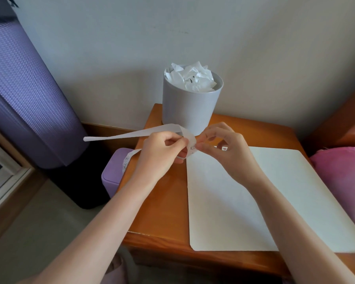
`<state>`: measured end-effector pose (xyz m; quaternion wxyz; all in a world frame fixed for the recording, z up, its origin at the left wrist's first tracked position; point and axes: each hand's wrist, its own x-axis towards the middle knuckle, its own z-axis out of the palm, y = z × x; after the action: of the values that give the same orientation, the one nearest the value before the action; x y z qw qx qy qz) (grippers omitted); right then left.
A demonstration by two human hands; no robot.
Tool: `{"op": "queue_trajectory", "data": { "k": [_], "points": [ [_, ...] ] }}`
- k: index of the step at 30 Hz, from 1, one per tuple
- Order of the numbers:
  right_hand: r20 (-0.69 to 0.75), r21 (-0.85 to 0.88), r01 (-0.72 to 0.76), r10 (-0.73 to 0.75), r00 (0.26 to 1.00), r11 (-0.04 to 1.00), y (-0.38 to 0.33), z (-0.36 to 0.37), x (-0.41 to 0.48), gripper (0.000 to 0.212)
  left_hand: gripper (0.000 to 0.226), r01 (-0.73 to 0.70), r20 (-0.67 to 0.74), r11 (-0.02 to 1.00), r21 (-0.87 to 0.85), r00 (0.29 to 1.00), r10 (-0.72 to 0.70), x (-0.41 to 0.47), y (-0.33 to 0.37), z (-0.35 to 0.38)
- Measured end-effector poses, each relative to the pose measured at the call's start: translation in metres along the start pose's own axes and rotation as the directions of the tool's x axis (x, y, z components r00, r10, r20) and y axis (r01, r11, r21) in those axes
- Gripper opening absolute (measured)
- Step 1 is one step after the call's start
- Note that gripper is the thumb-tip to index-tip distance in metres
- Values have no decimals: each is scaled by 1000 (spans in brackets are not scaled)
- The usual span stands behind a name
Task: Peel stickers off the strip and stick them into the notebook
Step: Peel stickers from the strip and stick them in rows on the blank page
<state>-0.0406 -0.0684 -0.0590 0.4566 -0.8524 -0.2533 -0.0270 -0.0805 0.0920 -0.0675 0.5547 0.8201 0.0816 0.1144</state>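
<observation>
- The left hand (162,154) hovers above the far left part of the wooden surface (162,212), its fingers (175,140) curled in, with thumb and forefinger closed on the sticker strip (131,135).
- The right hand (228,152) meets it from the other side. Its thumb and forefinger (208,149) come together in a pinch at the printed part of the strip, right where the left hand holds it, while the other fingers arch loosely above and grip nothing.
- Whether the right fingertips hold a sticker or only the edge of the strip cannot be told; that spot is too small.
- The strip is held in the air between both hands. One long bare white end runs out to the left past the surface's edge, loops over near the left fingers and comes down to the pinch. A second end, printed with small pictures, hangs down to the left under the left wrist, in front of a purple box (111,177).
- The notebook (254,201) lies open and flat on the surface under the right forearm, showing a white page.
- A small sticker (224,148) with a red mark sits near the page's far edge, just beneath the right hand.
- A grey bin (191,107), full of crumpled white paper (193,78), stands on the surface's far side behind both hands.
</observation>
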Motion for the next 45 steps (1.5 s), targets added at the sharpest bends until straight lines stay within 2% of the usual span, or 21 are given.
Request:
{"op": "queue_trajectory", "data": {
  "k": [3, 5, 8, 12, 26, 36, 45],
  "points": [
    [-14, 134, -73, 76, 997, 988, -5, -2, 3, 2, 18, -8, -54, 998, 59, 998, 11, 1, -2, -2],
    [-4, 166, -141, 144, 990, 976, -4, -4, 5, 6, 18, -15, -68, 998, 66, 997, 19, 2, -3, -4],
    [42, 84, -265, 262, 964, 961, 3, -1, 8, 8, 7, -17, -95, 998, 57, 995, 22, 2, -5, -6],
    [37, 55, -344, 342, 939, 937, 9, 5, 9, 7, 13, -19, -117, 998, 67, 993, 27, 3, -6, -6],
    [-27, 82, -353, 356, 934, 932, 15, 24, 7, 6, 4, -31, -112, 999, 28, 993, 34, 2, -5, -7],
    [-79, -13, -324, 322, 943, 946, 18, 29, 8, 5, 4, -46, -111, 999, 17, 993, 47, 2, -6, -7],
    [-102, -31, -315, 310, 945, 949, 19, 33, 6, 5, 4, -50, -105, 999, 11, 993, 51, 2, -6, -7]
  ]
}}
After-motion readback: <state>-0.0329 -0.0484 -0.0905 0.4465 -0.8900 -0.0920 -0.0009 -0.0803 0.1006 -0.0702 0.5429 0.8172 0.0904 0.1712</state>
